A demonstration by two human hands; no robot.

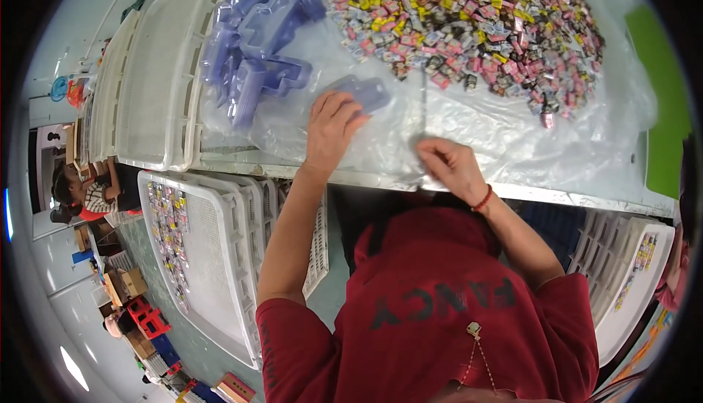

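My left hand (333, 126) is bent over the near left edge of a translucent blue plastic blister tray (370, 95), with its fingers closed on that edge. The tray looks slightly blurred. To the right, by the table's front edge, my right hand (452, 165) has its fingers curled in a pinch; whatever they may hold is hidden. Beyond the hands spreads a large heap of small wrapped pieces (476, 26) in pink, yellow, black and silver. Several more blue blister trays (263, 37) lie in a loose pile at the back left.
Clear plastic sheeting (505, 139) covers the white table. White mesh crates (157, 73) stand along its left side; lower ones (212, 256) bear small wrapped pieces. More stacked crates (622, 278) are at right, under a green panel (663, 110). Another person (95, 191) sits far left.
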